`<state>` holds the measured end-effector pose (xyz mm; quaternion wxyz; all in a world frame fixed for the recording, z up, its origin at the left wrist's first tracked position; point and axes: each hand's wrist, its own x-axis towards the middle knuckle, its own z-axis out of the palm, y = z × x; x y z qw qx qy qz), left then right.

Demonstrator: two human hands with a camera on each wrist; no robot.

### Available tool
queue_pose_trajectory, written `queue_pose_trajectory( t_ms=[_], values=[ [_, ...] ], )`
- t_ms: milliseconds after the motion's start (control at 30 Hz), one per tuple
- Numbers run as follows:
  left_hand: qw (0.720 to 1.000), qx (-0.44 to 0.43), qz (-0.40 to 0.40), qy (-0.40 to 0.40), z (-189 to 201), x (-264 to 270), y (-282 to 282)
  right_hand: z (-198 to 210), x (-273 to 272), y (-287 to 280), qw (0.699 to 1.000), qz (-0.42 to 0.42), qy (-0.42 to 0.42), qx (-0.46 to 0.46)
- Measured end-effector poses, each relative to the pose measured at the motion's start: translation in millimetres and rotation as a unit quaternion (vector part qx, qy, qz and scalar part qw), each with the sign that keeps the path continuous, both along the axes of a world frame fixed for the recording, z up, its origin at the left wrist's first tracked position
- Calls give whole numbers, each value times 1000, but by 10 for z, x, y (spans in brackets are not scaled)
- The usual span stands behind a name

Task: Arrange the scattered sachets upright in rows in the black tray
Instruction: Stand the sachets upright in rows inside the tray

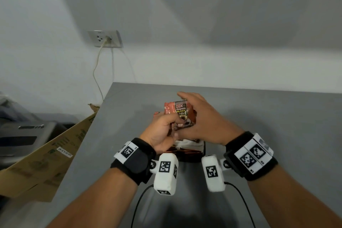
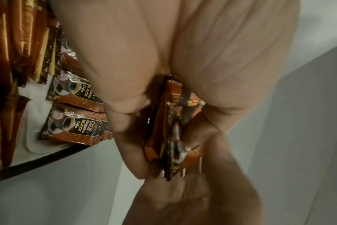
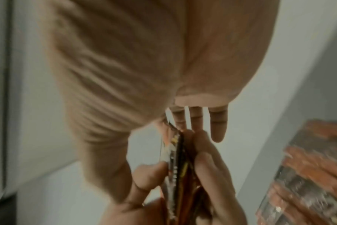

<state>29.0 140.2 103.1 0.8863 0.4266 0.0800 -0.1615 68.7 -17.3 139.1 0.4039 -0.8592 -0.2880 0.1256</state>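
Step in hand: I was squaring a sachet stack (image 1: 180,113) in the air, near the black tray (image 2: 48,158) and not yet in it. My left hand (image 1: 162,129) gripped its lower end. My right hand (image 1: 201,122) pinched it, thumb in front and fingers (image 3: 194,118) behind. The tray held standing rows (image 2: 77,121). Next move, I judged: lower the stack edge-down into a free gap, without letting it fan.

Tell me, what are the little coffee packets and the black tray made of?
The coffee packets look like thin plastic or foil film: glossy, printed, with crimped edges. The black tray shows a thin, smooth dark rim, maybe plastic or metal; I cannot tell which.
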Motion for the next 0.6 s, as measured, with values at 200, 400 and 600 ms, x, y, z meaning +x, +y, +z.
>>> queue_pose_trajectory(
  t_ms=[200,400,600],
  values=[
    [999,41,24,-10,-1,1,-3,-129,-59,-13,977,-119,73,163],
    [1000,14,27,-8,8,4,24,-162,-69,-28,976,-134,54,165],
    [996,57,76,1,-54,3,51,-219,-44,-62,950,-200,92,221]
  ],
)
